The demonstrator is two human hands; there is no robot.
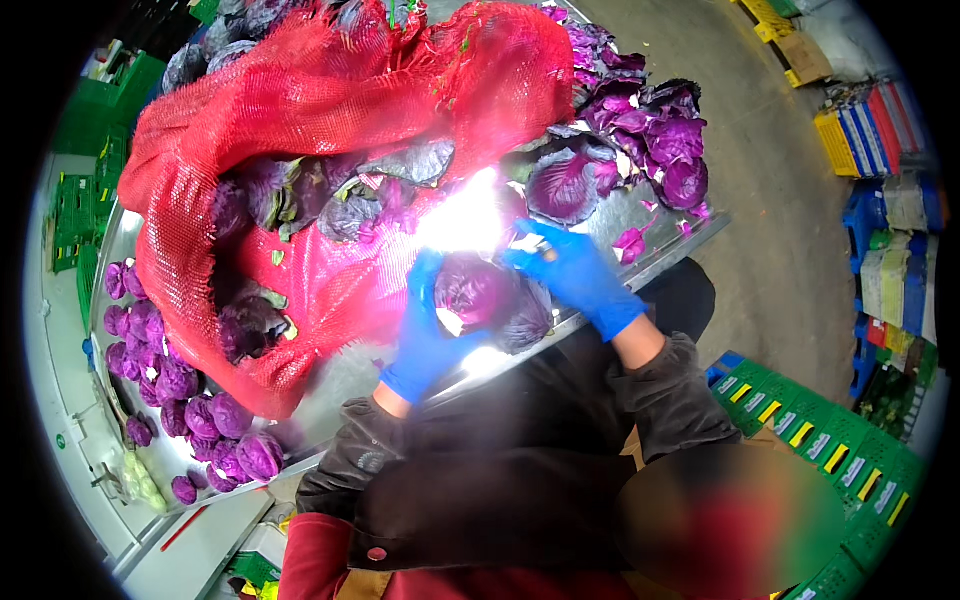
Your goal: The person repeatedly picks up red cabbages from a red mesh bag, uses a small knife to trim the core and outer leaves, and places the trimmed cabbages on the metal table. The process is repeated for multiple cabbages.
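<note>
In front of me, my left hand (429,337), in a blue glove, cups a red cabbage (472,289) from its left side and from below. A pale cut spot shows on the head. My right hand (581,274), also gloved in blue, is at the upper right of the cabbage with its fingers bent. Something pale lies by these fingers; glare hides what it is. A dark outer leaf (527,319) lies at the cabbage's right side, near the table edge. Left of my hands spreads an open red mesh sack (247,127) with dark cabbages and loose leaves inside.
Trimmed red cabbages (176,379) cluster at the left on the metal table (341,390). Stripped purple leaves (660,142) pile up at the far right. Green crates (817,450) stand at lower right, and more green crates (75,217) at the left. Stacked goods (896,277) line the right.
</note>
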